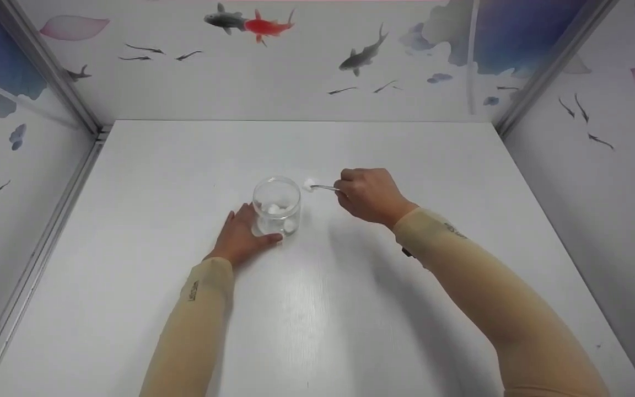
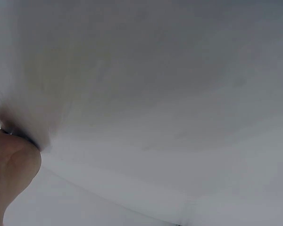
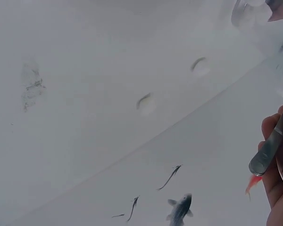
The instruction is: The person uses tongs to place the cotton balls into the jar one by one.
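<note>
Running along the left table edge: metal rail (image 1: pixel 36 270). Then a wide stretch of white tabletop (image 1: pixel 306 342) up to the left hand (image 1: pixel 243 234).

Left hand: grasping the clear jar (image 1: pixel 276 219) from its left and near sides, fingers on the left, thumb across the near side. Contact detail too blurred in left wrist view.

Jar: upright, uncovered, left of table centre, well apart from every edge. White balls (image 1: pixel 274 209) inside, below the rim.

Just right of the rim, narrow gap: white piece (image 1: pixel 308 184) at the tip of a thin metal utensil (image 1: pixel 326 188). Can't tell height over table.

Right hand: clenched on the utensil handle, fingers (image 3: pixel 270 126) curled round it in right wrist view.

Right hand to right wall (image 1: pixel 582 138): broad tabletop strip. Far edge meets fish-printed far wall (image 1: pixel 295 82), tabletop between it and jar.
</note>
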Demonstrator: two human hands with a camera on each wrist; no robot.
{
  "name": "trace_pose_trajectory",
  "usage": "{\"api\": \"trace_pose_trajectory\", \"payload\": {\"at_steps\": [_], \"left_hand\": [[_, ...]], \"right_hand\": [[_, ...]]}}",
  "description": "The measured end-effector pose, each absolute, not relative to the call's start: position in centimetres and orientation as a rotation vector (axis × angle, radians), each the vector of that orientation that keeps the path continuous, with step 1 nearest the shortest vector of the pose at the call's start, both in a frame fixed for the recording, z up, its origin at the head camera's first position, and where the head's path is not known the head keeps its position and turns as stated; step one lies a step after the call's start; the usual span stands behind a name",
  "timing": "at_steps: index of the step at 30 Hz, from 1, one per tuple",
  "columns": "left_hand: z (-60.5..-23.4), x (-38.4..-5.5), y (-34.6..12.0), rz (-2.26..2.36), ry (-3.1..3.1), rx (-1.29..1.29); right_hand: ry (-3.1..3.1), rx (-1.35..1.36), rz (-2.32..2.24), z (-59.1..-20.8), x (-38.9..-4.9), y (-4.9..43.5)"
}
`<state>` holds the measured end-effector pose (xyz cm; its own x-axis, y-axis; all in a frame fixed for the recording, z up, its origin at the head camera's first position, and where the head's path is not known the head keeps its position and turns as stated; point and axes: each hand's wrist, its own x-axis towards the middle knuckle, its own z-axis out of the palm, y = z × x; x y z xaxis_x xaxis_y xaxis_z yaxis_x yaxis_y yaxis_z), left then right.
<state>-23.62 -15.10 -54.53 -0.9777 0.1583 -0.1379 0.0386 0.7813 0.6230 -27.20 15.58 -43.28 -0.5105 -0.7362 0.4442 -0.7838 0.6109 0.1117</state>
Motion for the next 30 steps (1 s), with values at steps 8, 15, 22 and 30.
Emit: {"api": "trace_pose_trajectory", "payload": {"at_steps": [8, 15, 22, 30], "left_hand": [[-54.5, -23.5, -15.1, 0.985, 2.786, 0.158], [-54.6, -23.6, -15.0, 0.981, 2.784, 0.153], [-54.7, -23.6, -15.0, 0.988, 2.783, 0.144], [-54.6, -23.5, -15.1, 0.992, 2.789, 0.160]], "right_hand": [[-2.319, 1.266, 0.148, -43.2, -26.8, 14.1], [-2.301, 1.319, 0.151, -43.7, -26.7, 13.2], [-2.332, 1.337, 0.111, -43.9, -26.6, 13.0], [-2.304, 1.301, 0.144, -44.3, -26.9, 14.3]]}}
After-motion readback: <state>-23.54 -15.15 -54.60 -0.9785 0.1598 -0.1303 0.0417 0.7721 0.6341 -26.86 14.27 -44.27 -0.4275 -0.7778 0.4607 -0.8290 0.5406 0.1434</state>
